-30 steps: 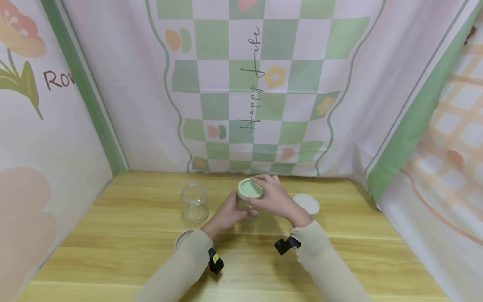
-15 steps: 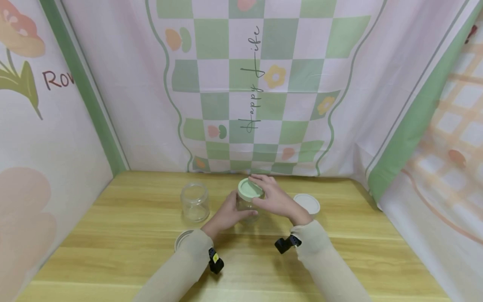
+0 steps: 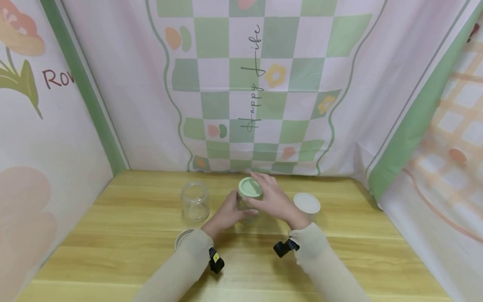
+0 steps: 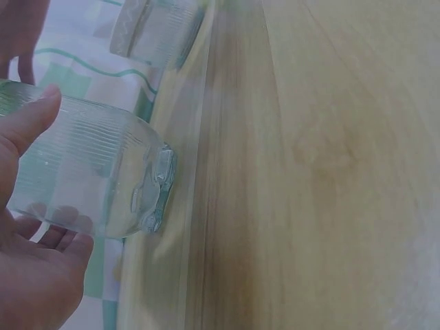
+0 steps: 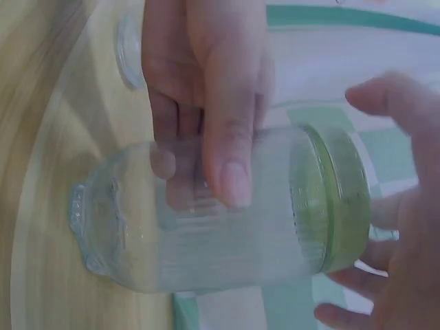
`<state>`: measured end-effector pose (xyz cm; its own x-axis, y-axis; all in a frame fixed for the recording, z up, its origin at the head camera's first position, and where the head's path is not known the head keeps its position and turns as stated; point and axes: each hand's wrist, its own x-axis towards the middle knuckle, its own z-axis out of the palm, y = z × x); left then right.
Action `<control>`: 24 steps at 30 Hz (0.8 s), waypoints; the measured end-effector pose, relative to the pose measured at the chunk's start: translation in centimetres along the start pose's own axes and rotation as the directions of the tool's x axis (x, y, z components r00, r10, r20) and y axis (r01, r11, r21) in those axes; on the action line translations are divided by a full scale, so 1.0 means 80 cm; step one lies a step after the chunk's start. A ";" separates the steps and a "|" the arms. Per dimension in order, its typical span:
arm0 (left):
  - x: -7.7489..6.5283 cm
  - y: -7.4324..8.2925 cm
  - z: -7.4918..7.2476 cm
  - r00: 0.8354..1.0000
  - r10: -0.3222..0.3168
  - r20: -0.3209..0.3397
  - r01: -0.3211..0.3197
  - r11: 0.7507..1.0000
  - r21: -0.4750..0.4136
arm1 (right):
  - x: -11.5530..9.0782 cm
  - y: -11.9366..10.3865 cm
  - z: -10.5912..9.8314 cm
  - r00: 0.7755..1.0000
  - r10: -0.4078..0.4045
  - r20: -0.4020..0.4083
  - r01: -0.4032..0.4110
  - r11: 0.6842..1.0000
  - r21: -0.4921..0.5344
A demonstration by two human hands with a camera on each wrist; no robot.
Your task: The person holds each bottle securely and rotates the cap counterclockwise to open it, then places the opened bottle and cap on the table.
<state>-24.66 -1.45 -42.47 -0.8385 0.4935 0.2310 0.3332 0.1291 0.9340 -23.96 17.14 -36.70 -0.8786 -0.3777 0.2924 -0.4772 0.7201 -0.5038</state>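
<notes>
In the head view my left hand (image 3: 231,212) grips a clear ribbed glass jar (image 5: 227,227) around its body, thumb on the near side and fingers on the far side. The jar stands upright at the back middle of the table, topped by a pale green lid (image 3: 250,187). Over the lid's right side reaches my right hand (image 3: 274,198), its thumb and fingers spread about the rim. In the right wrist view this hand's thumb (image 5: 375,96) and lower fingers show a gap from the green lid. The left wrist view shows the jar's base close to the wooden table.
An open glass jar (image 3: 195,201) stands to the left. To the right is a container with a white lid (image 3: 307,203). A round ringed lid (image 3: 183,239) lies partly hidden under the left sleeve. A patterned curtain (image 3: 249,105) hangs behind the wooden table (image 3: 249,268).
My right hand has shifted slightly about the green lid, its fingertips moving a little beyond the far rim. The left hand and the jar stay in place.
</notes>
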 end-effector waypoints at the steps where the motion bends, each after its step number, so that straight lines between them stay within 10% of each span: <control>1: -0.002 0.004 -0.001 1.000 -0.002 0.000 0.002 1.000 -0.004 | 0.000 -0.003 0.001 1.000 0.010 -0.023 -0.011 1.000 -0.023; 10: 0.001 0.005 0.001 1.000 0.012 -0.005 -0.012 1.000 -0.001 | 0.001 -0.015 0.007 0.980 0.026 -0.197 -0.075 0.966 -0.248; 18: 0.018 -0.030 0.002 0.998 0.069 0.006 -0.070 0.997 0.023 | 0.002 -0.020 0.008 0.981 0.056 -0.185 -0.116 0.937 -0.331; 24: 0.014 -0.033 0.002 1.000 -0.005 -0.012 0.005 0.998 0.055 | 0.001 -0.022 0.011 0.982 0.065 -0.176 -0.123 0.930 -0.346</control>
<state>-26.45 -1.13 -44.72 -0.8450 0.4829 0.2298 0.3522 0.1793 0.9186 -23.23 15.34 -36.47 -0.8905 -0.2221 0.3972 -0.3285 0.9177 -0.2235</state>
